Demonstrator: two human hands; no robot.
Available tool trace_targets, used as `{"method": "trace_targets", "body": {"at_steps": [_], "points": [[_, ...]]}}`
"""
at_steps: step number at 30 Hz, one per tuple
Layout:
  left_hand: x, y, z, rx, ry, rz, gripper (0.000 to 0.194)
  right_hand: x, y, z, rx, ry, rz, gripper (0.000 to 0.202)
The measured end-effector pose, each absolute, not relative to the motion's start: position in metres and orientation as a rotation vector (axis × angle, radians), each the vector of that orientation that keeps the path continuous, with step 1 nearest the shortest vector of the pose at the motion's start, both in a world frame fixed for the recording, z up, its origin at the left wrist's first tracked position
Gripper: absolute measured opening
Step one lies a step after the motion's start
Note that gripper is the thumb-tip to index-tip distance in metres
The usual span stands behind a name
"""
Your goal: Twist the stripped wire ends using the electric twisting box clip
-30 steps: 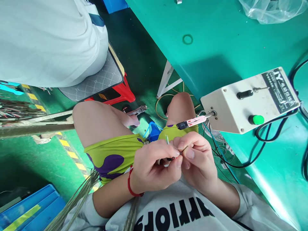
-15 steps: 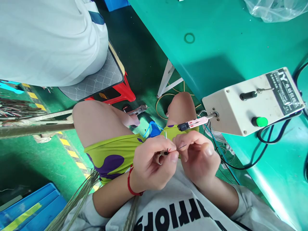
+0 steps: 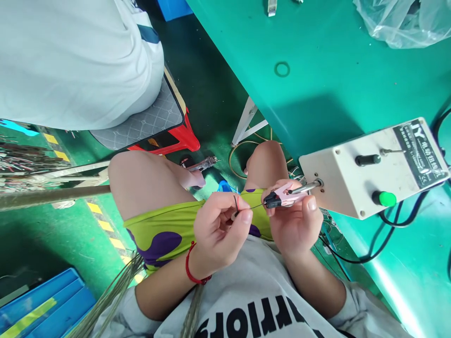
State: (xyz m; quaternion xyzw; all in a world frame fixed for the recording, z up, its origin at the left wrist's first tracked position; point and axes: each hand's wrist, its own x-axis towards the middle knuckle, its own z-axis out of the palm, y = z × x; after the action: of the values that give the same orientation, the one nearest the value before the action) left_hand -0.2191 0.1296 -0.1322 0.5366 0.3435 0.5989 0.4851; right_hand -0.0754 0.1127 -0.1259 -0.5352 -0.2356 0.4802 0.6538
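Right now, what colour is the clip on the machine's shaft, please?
The clip is pink with black tips, clearest in head view.

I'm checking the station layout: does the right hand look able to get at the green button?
Probably yes: the right hand is at the pink clip, and nothing visible covers the green button, though it would likely have to leave the clip.

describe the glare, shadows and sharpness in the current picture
In the head view, glare streaks the green table at lower right; in the head view, a shadow lies on it, above the white box in frame; head view too, the thin dark wire between left hand and clip shows only as a fine line.
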Motion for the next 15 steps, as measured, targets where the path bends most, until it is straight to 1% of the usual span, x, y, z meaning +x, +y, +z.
{"method": "trace_targets", "body": {"at_steps": [4,9,15], "points": [[-0.2180,0.1328,-0.1305,1.305,0.822,1.452,0.005,-0.0753,0.1096,-0.1269,-1.182,-0.573,1.142,0.048],[-0.2160,0.1345,-0.1292,1.319,0.837,1.432,0.005,-0.0749,0.1104,-0.1314,-1.108,-0.582,1.156,0.046],[-0.2109,0.1340,-0.1318,1.301,0.838,1.422,0.006,-0.0667,0.1127,-0.1314,-1.031,-0.557,1.248,0.035]]}}
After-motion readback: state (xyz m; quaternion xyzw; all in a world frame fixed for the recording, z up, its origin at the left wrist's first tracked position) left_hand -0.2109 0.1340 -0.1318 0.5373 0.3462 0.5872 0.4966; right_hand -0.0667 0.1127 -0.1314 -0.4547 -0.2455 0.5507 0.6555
